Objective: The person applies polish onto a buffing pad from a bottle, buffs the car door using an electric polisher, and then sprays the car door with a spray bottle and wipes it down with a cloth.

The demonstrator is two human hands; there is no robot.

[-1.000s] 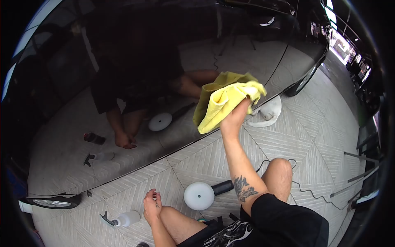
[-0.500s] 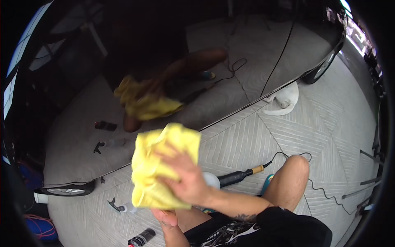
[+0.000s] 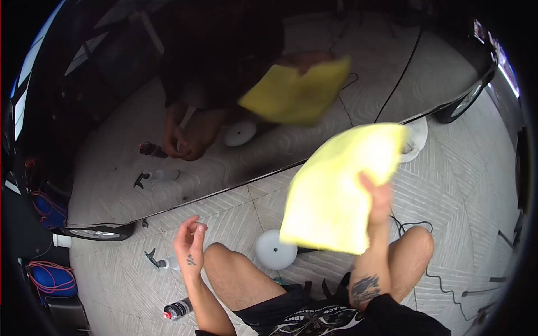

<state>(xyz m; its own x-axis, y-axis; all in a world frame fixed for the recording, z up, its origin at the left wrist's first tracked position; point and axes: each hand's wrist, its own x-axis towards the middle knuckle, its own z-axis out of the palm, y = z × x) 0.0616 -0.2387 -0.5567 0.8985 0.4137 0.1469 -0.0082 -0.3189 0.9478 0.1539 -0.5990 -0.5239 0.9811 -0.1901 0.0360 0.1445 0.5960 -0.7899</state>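
A yellow cloth (image 3: 330, 190), probably microfiber, hangs spread out and slightly blurred from my right hand (image 3: 380, 196), which pinches its right edge. It is held up in front of the glossy black car door (image 3: 224, 151), whose surface mirrors the cloth and my hands. My left hand (image 3: 190, 241) is raised near my knee, its fingers loosely bent and apart with nothing in them. Near that hand, a spray bottle (image 3: 165, 262) with a black trigger lies on the floor. A dark bottle (image 3: 178, 309) with a red cap lies below it.
A polisher with a round white pad (image 3: 276, 250) lies between my legs, its body mostly behind the cloth. A black cord (image 3: 445, 285) runs to the right. A white towel (image 3: 416, 140) lies by the car sill. A blue bundle with red cord (image 3: 52, 279) is at left.
The yellow cloth went from bunched under my right hand to spread out, and moved right with that hand. My left hand came away from the cloth and now shows at left.
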